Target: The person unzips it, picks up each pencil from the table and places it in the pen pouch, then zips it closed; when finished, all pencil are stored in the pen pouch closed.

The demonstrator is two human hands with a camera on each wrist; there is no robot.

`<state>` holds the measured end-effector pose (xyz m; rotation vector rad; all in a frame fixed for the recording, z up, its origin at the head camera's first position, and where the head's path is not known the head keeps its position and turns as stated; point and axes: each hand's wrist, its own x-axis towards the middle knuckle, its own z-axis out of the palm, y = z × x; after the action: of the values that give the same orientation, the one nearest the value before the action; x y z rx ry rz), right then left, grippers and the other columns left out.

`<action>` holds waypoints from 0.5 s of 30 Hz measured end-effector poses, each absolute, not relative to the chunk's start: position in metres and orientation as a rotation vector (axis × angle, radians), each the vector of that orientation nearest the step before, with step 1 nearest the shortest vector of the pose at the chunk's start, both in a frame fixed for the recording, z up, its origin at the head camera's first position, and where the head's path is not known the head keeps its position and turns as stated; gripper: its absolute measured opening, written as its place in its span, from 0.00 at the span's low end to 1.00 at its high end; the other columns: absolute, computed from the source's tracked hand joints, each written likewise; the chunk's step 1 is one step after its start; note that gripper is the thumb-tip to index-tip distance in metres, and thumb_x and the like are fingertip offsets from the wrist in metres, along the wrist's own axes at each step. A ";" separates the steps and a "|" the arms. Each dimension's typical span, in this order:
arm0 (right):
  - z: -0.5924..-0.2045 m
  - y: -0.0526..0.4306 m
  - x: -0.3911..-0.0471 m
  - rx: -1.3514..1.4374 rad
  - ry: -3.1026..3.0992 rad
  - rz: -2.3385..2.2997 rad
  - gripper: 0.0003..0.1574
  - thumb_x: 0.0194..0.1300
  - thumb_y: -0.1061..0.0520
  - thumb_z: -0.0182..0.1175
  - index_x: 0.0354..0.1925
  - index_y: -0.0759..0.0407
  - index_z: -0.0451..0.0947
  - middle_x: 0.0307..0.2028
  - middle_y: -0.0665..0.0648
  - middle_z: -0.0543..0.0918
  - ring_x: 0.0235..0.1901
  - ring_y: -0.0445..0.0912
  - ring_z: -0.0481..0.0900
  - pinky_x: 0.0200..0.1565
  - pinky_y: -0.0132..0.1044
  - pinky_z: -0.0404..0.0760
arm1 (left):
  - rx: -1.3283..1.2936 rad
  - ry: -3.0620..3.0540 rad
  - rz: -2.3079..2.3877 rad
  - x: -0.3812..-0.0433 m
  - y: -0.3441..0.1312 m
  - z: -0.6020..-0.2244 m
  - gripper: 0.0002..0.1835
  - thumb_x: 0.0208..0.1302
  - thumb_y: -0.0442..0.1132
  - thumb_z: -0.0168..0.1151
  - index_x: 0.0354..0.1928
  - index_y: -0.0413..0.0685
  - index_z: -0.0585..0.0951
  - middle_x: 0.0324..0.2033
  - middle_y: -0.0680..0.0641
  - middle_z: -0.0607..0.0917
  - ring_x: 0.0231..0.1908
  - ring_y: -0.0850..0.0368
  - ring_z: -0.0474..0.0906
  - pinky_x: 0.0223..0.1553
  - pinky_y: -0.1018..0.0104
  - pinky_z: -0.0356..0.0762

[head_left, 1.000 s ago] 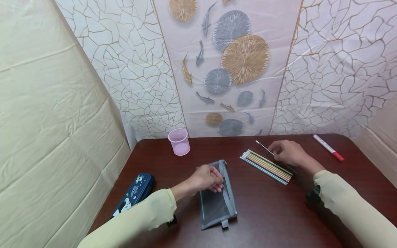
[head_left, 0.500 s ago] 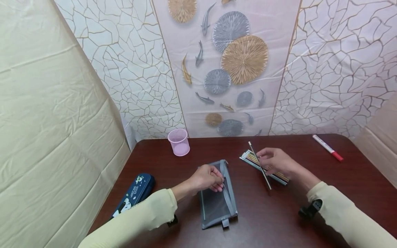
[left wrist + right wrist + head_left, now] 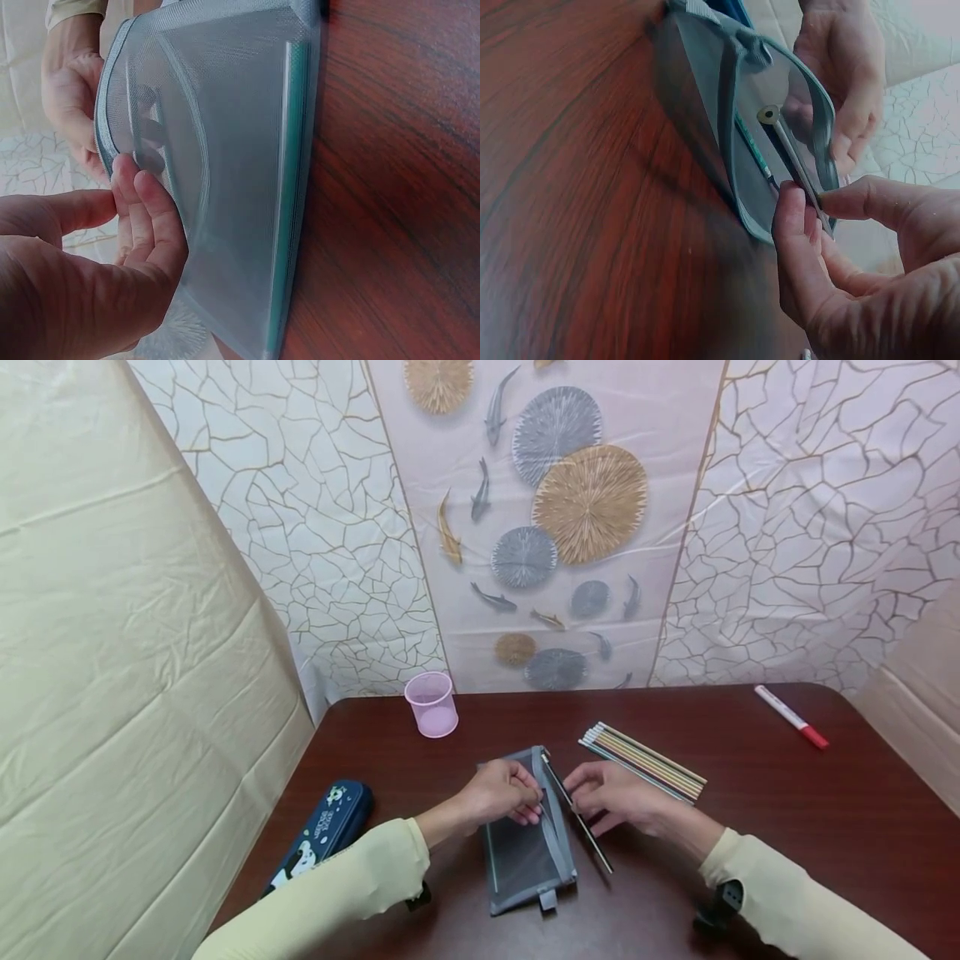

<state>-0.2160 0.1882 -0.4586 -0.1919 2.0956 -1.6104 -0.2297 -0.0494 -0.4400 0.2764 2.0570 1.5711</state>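
Note:
A grey mesh zip pouch (image 3: pixel 521 860) lies on the dark wooden table, its zip side undone. My left hand (image 3: pixel 498 792) pinches the pouch's edge between thumb and fingers, lifting that side so the mouth gapes in the right wrist view. Inside, a green pencil (image 3: pixel 291 180) shows through the mesh along the bottom. My right hand (image 3: pixel 618 795) pinches a dark pencil (image 3: pixel 592 843) at the pouch's mouth; its round end points toward the opening in the right wrist view. To the right behind that hand lies a row of several pencils (image 3: pixel 648 760) with white ends.
A navy pencil case (image 3: pixel 326 827) with panda pictures lies at the left. The pink cup (image 3: pixel 435 710) stands at the back left. Far right is a white marker (image 3: pixel 787 712) with a red cap. A patterned cloth backdrop (image 3: pixel 555 568) rises behind the table.
My right hand has picked up the dark pencil from beside the row and carried it left to the pouch. The left hand stays on the pouch's edge.

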 end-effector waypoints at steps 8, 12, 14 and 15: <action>-0.463 0.174 -0.219 -0.163 2.036 -1.625 0.23 0.66 0.65 0.60 0.59 0.71 0.73 0.43 0.59 0.87 0.36 0.45 0.84 0.36 0.44 0.92 | 0.271 2.038 1.580 -0.230 -0.048 -0.441 0.02 0.69 0.28 0.64 0.40 0.37 0.79 0.25 0.45 0.88 0.24 0.58 0.86 0.37 0.55 0.92; -0.464 0.166 -0.222 -0.121 2.021 -1.667 0.22 0.67 0.65 0.60 0.58 0.70 0.73 0.40 0.57 0.88 0.35 0.45 0.86 0.36 0.44 0.92 | 0.272 2.041 1.574 -0.230 -0.049 -0.442 0.03 0.70 0.28 0.64 0.40 0.36 0.79 0.26 0.44 0.88 0.24 0.58 0.86 0.38 0.54 0.93; -0.466 0.164 -0.222 -0.102 2.010 -1.684 0.22 0.68 0.65 0.60 0.58 0.70 0.73 0.40 0.57 0.89 0.36 0.46 0.87 0.37 0.45 0.93 | 0.274 2.039 1.571 -0.230 -0.048 -0.442 0.03 0.70 0.28 0.64 0.41 0.36 0.80 0.26 0.44 0.88 0.24 0.57 0.86 0.38 0.54 0.93; -0.466 0.163 -0.222 -0.095 2.002 -1.693 0.22 0.68 0.65 0.61 0.58 0.70 0.73 0.39 0.57 0.89 0.36 0.46 0.88 0.37 0.46 0.93 | 0.274 2.038 1.567 -0.230 -0.047 -0.442 0.03 0.70 0.28 0.64 0.41 0.36 0.80 0.26 0.44 0.88 0.24 0.57 0.86 0.38 0.54 0.93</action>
<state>-0.2218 0.1630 -0.4662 -0.0952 2.0024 -1.6933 -0.2301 -0.0472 -0.4419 0.2739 2.0382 1.5674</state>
